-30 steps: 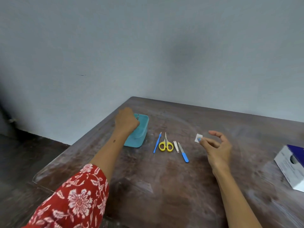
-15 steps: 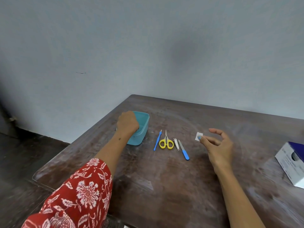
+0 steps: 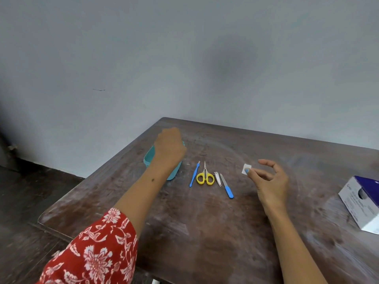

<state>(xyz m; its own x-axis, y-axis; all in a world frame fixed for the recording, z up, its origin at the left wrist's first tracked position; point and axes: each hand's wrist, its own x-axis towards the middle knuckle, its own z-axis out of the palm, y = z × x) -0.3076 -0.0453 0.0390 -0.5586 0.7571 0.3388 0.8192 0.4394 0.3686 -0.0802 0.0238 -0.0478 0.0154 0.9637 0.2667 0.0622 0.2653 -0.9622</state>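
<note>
My left hand (image 3: 169, 149) hovers over a teal plastic box (image 3: 148, 158) at the table's far left. Its fingers curl downward out of sight, so anything in them is hidden. To the right of the box lies a row of tools: a thin blue stick tool (image 3: 194, 175), yellow-handled scissors (image 3: 205, 177), a metal nail clipper (image 3: 217, 178) and a blue-handled nail file (image 3: 227, 186). Right of the row, my right hand (image 3: 270, 181) pinches a small white square pad (image 3: 245, 168) between thumb and forefinger, just above the table.
The worn brown table (image 3: 205, 232) stands against a grey wall, its left edge and corner near the box. A white and dark blue carton (image 3: 361, 203) sits at the right edge. Dark floor lies beyond the left edge.
My left hand has lifted out of the teal box and now sits higher above it. My right hand has stayed where it was, still pinching the pad.
</note>
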